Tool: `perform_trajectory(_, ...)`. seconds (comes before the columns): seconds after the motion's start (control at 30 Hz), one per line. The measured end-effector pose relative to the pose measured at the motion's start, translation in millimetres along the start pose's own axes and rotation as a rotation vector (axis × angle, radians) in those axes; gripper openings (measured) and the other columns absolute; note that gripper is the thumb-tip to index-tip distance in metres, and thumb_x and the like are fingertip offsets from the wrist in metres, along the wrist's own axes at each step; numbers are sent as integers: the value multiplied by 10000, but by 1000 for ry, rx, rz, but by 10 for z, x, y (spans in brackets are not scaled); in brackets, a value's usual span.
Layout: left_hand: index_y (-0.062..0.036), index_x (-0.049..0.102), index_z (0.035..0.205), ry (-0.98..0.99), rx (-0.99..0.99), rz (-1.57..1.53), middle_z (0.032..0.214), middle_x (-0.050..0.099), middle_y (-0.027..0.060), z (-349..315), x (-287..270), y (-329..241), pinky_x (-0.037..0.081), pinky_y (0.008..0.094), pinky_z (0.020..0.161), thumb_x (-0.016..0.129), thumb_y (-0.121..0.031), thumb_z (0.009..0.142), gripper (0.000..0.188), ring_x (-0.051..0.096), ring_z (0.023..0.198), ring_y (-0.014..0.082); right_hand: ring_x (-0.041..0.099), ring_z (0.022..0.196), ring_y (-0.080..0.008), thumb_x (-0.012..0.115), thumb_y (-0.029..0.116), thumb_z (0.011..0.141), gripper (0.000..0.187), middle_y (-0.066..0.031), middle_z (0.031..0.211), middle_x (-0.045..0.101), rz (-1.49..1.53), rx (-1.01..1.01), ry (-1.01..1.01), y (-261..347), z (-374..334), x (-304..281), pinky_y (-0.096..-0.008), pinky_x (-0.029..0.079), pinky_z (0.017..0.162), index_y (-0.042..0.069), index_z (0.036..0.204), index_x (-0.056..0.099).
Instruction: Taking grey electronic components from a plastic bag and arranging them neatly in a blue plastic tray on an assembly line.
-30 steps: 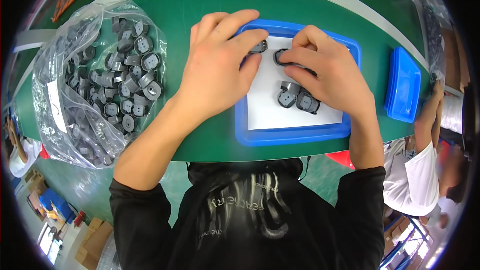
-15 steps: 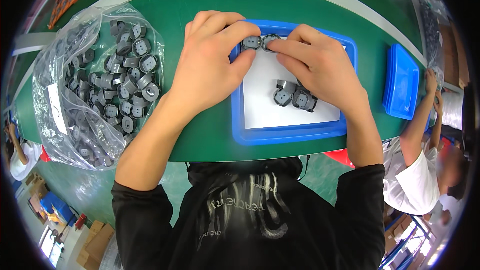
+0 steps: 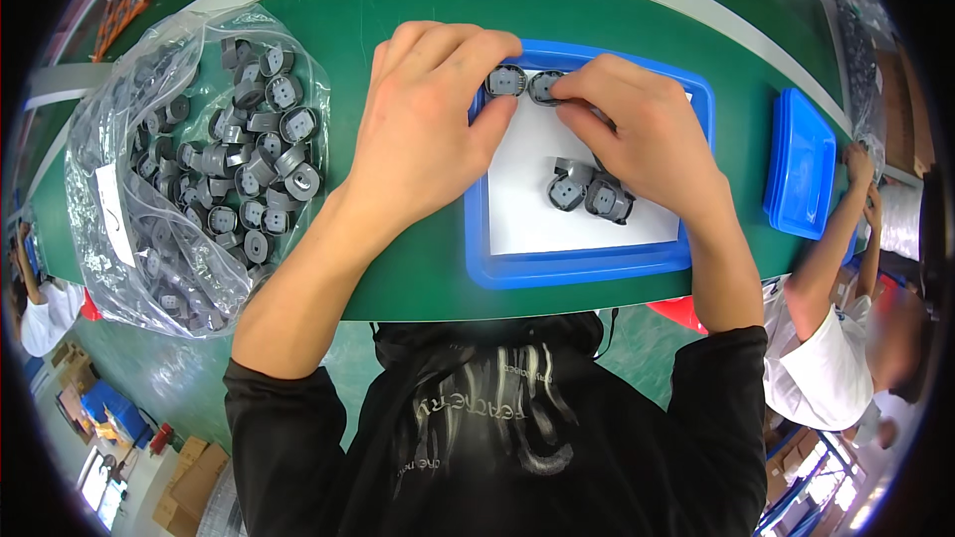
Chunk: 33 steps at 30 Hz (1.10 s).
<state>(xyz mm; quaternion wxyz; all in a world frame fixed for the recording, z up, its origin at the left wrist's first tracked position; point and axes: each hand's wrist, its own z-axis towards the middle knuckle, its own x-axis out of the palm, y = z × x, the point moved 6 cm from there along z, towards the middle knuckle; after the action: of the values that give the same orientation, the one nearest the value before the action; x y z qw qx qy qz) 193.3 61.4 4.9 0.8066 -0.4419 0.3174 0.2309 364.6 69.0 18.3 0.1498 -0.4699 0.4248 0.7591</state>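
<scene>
My left hand (image 3: 428,114) reaches over the left rim of a blue tray (image 3: 577,268). Its thumb and forefinger are closed about a round dark-grey plastic part (image 3: 506,81) with a lighter-grey face, in the tray's far left corner. Just right of it stands a second such part (image 3: 544,88), pinched at its right edge by my right hand (image 3: 642,129). A narrow gap separates the two. Below my right hand, a small group of similar grey parts (image 3: 608,200) rests on the white sheet (image 3: 527,224) lining the tray.
A clear plastic bag (image 3: 204,268), full of loose grey parts, lies on the green table (image 3: 398,283) at left. Stacked blue trays (image 3: 802,164) stand at right. Beyond them, another person's arms (image 3: 831,249) rest at the table; another person (image 3: 50,308) is at far left.
Both held parts have shifted slightly right, and the left one shows its face more fully. My right forefinger has slid from its part's face to the edge.
</scene>
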Motion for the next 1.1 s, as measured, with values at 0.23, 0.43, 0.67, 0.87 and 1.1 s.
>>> perform_trajectory(0.23, -96, 697, 1189, 25, 1, -19, 1148, 696, 74, 5, 24, 54, 491, 400, 962, 779, -81, 746, 451, 599, 1112, 312, 642, 682, -226, 742, 44, 847, 168, -95, 844, 672, 39, 41, -26, -24, 24, 26, -317, 511, 616, 34, 1012, 714)
perform_trajectory(0.43, -118, 703, 1233, 63, -41, -87, 1193, 681, 88, 32, -14, 50, 489, 395, 987, 797, -99, 734, 508, 589, 1151, 297, 575, 623, -118, 714, 153, 923, 195, -68, 841, 674, 420, 311, -49, -270, -12, -280, -270, 460, 554, -7, 1032, 698)
perform_trajectory(0.67, -109, 731, 1204, 30, 179, -5, 1328, 637, 100, 76, -70, -134, 486, 406, 1002, 783, -104, 764, 442, 578, 1176, 317, 642, 857, -180, 564, 156, 984, 329, -174, 1139, 664, 1228, 486, -24, -496, -81, -315, -279, 500, 679, -54, 1234, 597)
perform_trajectory(0.87, -60, 740, 1122, -47, 50, -112, 1147, 709, 116, 96, -219, 177, 526, 383, 925, 781, -99, 784, 343, 640, 1067, 304, 693, 1000, -190, 601, -49, 914, 323, -138, 1096, 694, 776, 378, 41, -391, -73, -288, -297, 560, 862, -55, 1235, 565)
perform_trajectory(1.1, -34, 741, 1091, -54, 14, -145, 1071, 730, 116, 121, -223, 231, 529, 374, 908, 776, -110, 803, 300, 656, 1032, 293, 699, 849, -153, 686, -37, 891, 172, -132, 1088, 684, 366, 108, -99, -205, -77, -375, -252, 589, 759, -44, 1057, 645)
